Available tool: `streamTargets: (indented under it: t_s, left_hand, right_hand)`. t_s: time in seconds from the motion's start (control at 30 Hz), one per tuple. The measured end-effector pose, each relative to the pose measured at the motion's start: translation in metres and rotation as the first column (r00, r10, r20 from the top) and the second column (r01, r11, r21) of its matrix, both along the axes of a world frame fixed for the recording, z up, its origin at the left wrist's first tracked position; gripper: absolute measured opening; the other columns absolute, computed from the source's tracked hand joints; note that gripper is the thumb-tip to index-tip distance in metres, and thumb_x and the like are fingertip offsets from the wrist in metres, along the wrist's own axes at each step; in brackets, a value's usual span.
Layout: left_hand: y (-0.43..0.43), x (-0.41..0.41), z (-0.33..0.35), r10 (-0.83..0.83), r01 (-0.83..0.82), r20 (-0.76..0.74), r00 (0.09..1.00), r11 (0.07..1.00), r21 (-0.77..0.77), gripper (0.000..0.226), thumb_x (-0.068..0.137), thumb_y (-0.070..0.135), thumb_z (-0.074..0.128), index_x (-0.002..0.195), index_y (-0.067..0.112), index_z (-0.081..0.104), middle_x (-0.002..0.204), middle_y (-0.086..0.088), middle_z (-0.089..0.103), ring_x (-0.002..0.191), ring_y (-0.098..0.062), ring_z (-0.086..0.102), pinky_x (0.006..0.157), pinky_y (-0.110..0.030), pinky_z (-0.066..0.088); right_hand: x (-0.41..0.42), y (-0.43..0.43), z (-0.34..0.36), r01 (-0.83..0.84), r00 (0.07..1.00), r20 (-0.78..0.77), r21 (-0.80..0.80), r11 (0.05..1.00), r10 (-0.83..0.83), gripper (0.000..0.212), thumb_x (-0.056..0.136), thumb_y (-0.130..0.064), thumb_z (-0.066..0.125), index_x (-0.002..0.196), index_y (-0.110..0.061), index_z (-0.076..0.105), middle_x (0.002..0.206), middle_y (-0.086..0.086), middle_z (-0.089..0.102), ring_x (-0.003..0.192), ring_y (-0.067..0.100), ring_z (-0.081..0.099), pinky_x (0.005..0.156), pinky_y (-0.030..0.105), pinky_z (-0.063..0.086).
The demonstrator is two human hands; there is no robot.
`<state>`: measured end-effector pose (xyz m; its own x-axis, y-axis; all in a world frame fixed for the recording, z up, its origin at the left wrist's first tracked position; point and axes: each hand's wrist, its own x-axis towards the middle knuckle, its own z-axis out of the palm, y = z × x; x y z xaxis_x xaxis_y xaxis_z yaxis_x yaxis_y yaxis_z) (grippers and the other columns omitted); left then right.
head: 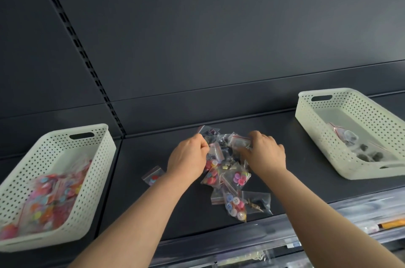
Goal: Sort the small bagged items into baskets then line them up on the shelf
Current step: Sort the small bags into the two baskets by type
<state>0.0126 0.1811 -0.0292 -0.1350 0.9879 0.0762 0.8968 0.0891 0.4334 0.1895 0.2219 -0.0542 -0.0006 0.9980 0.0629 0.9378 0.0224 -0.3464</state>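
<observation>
1. Pile of bags (228, 182): loose on the dark shelf (306, 199), midway between the two baskets. Clear zip bags with red seal strips, mostly filled with coloured buttons.
2. Left hand (188, 158): at the pile's left edge, fingers curled into the bags. Fingertips hidden; grip not determinable.
3. Right hand (266, 153): at the far right of the pile, fingers curled, apparently pinching a red-sealed bag (238, 141) on top.
4. Stray bag (153, 175): flat on the shelf, just left of the left wrist, apart from the pile.
5. Left basket (103, 151): white, perforated, slot handle at the far end. Loaded with many bags of coloured buttons.
6. Right basket (306, 112): same type, tilted in view. Loaded with a few bags of dark pieces.
7. Shelf-edge strip (328, 224): clear plastic, print behind it too blurred to read.
</observation>
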Motion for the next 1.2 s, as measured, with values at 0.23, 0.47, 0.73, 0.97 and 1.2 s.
streamTargets:
  t_s: [0.23,0.47,0.73,0.97,1.2]
  left_hand:
    - [0.006,0.028,0.012,0.027,-0.046,0.124,0.992,0.986,0.157,0.01,0.099,0.019,0.049,0.091,0.017,0.056,0.082,0.004,0.061,0.08,-0.021,0.058,0.067,-0.039,0.048]
    - [0.031,0.121,0.019,-0.115,0.082,0.226,0.967,0.985,0.152,0.008,0.093,0.019,0.057,0.087,0.022,0.06,0.088,0.0,0.067,0.087,-0.024,0.061,0.077,-0.041,0.05]
    - [0.064,0.242,0.03,-0.279,0.23,0.301,0.912,0.955,0.189,0.008,0.095,0.015,0.055,0.093,0.021,0.061,0.098,0.004,0.065,0.09,-0.017,0.061,0.081,-0.04,0.053]
    - [0.084,0.283,0.019,-0.273,0.242,0.244,0.931,0.959,0.148,0.023,0.097,0.012,0.051,0.112,0.025,0.061,0.117,0.008,0.063,0.101,-0.015,0.061,0.085,-0.037,0.054]
    - [0.066,0.197,0.009,-0.025,0.004,0.158,0.987,0.991,0.132,0.018,0.093,0.017,0.055,0.101,0.031,0.065,0.101,0.011,0.068,0.095,-0.016,0.063,0.081,-0.037,0.054]
  right_hand:
    - [0.023,0.001,0.024,0.052,0.91,-0.413,0.193,0.98,0.033,0.011,0.095,-0.03,0.051,0.094,-0.02,0.054,0.078,-0.007,0.061,0.071,0.019,0.056,0.061,0.031,0.04]
    - [0.134,0.007,0.054,0.304,0.91,-0.378,0.332,0.893,-0.17,0.014,0.097,-0.032,0.046,0.099,-0.022,0.055,0.082,-0.001,0.064,0.075,0.026,0.057,0.064,0.034,0.04]
    - [0.244,0.015,0.041,0.33,0.908,-0.314,0.123,0.936,-0.279,0.035,0.095,-0.012,0.045,0.129,-0.022,0.052,0.123,-0.004,0.062,0.097,0.021,0.063,0.078,0.031,0.05]
    - [0.255,0.013,0.034,0.186,0.977,-0.141,0.173,0.967,-0.162,0.026,0.094,-0.02,0.047,0.109,-0.032,0.065,0.108,-0.012,0.067,0.092,0.014,0.062,0.071,0.031,0.053]
    - [0.186,0.014,0.044,-0.11,0.988,-0.066,0.323,0.94,0.138,0.025,0.093,-0.02,0.05,0.108,-0.03,0.068,0.101,-0.006,0.066,0.099,0.02,0.058,0.071,0.031,0.044]
